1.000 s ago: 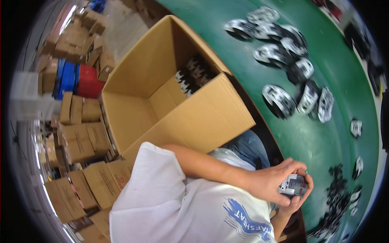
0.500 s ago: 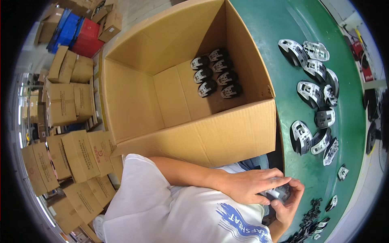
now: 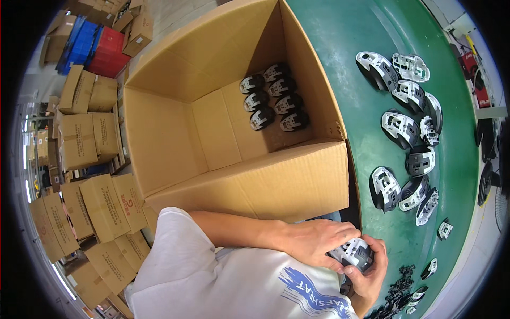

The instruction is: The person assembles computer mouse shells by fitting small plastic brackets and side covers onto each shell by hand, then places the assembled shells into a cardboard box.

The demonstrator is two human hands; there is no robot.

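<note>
Close to the table's near edge, my left hand (image 3: 314, 239) and my right hand (image 3: 373, 270) both grip one white and dark grey computer mouse shell (image 3: 355, 253). The left fingers lie over its upper left side, with the thumb below. Around its right side curl the right fingers, and the right thumb presses at the lower edge. Part of the shell is hidden under the fingers. Similar mouse shells (image 3: 400, 129) lie scattered on the green table (image 3: 353, 90) to the right. Inside the large open cardboard box (image 3: 249, 194), several more mouse shells (image 3: 280, 104) stand in two columns.
Small black parts (image 3: 398, 292) form a heap at the lower right, near a few small white and black pieces (image 3: 445, 229). Stacked cardboard cartons (image 3: 79, 138) fill the left side. Beyond them are a blue crate (image 3: 79, 45) and a red crate (image 3: 109, 50).
The shell in my hands has turned, so more of its white and grey surface shows. Both hands have shifted slightly left in the picture. The box and the table's things also appear slightly shifted.
</note>
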